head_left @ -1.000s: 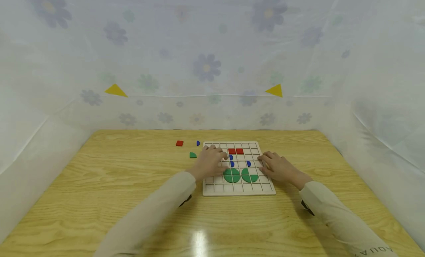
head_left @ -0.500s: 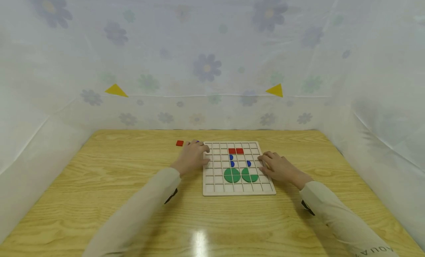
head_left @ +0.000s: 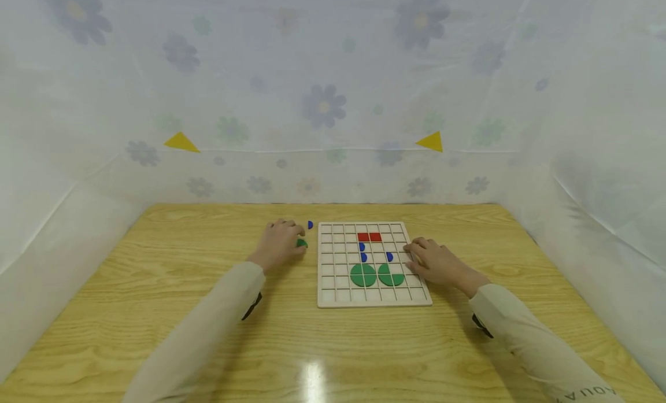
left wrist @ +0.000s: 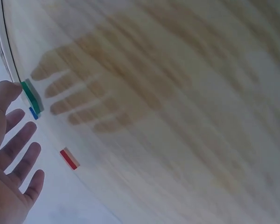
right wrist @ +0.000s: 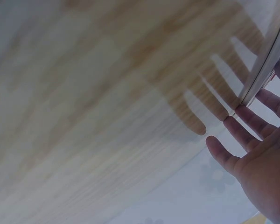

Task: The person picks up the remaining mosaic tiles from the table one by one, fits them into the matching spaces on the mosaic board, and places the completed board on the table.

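My left hand (head_left: 279,241) hovers over the table left of the board, fingers spread and loosely bent. Its thumb and index finger are beside a green quarter-circle tile (head_left: 302,243), which in the left wrist view (left wrist: 31,97) shows right by the thumb tip. A red square tile (left wrist: 69,158) lies past the fingertips; in the head view the hand hides it. A blue half-circle tile (head_left: 310,224) lies just beyond the hand. My right hand (head_left: 439,263) rests with relaxed fingers at the right edge of the white grid board (head_left: 333,296).
On the board sit two red squares (head_left: 369,237), several blue half-circles (head_left: 389,257), a full green circle (head_left: 363,274) and a three-quarter green circle (head_left: 391,275). The wooden table (head_left: 364,357) is enclosed by white flowered curtains (head_left: 322,160) at the back and sides.
My left hand has moved left from over the board, past its left edge, to the green quarter-circle on the table. The right hand and the board have stayed in place.
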